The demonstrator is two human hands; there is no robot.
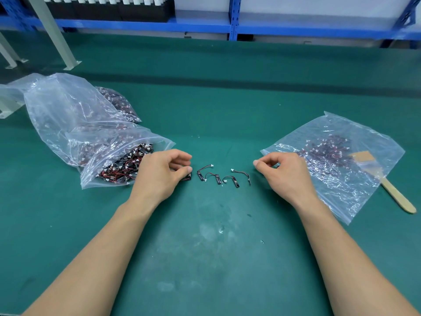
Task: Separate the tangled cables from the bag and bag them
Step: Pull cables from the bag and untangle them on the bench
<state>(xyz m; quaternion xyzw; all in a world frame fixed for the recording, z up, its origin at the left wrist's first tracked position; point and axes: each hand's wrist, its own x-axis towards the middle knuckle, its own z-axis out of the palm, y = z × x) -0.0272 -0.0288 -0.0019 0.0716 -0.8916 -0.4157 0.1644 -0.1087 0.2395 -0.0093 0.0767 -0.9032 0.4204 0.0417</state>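
A clear bag (95, 142) lies open at the left, spilling a tangled heap of small red-and-black cables (124, 165). Several separated cables (218, 176) lie in a row on the green table between my hands. My left hand (161, 174) sits by the bag's mouth and pinches one small cable (188, 177) at its fingertips. My right hand (282, 172) hovers at the mouth of a second clear bag (341, 169), fingers curled with nothing visible in them. That bag lies flat at the right and holds a small pile of cables (325, 149).
Another filled bag (118, 103) lies behind the left one. A wooden-handled brush (385, 183) lies partly under the right bag. The green mat (205, 247) spreads in front of me. Blue shelving (232, 23) runs along the back, with a metal frame leg (57, 37) at far left.
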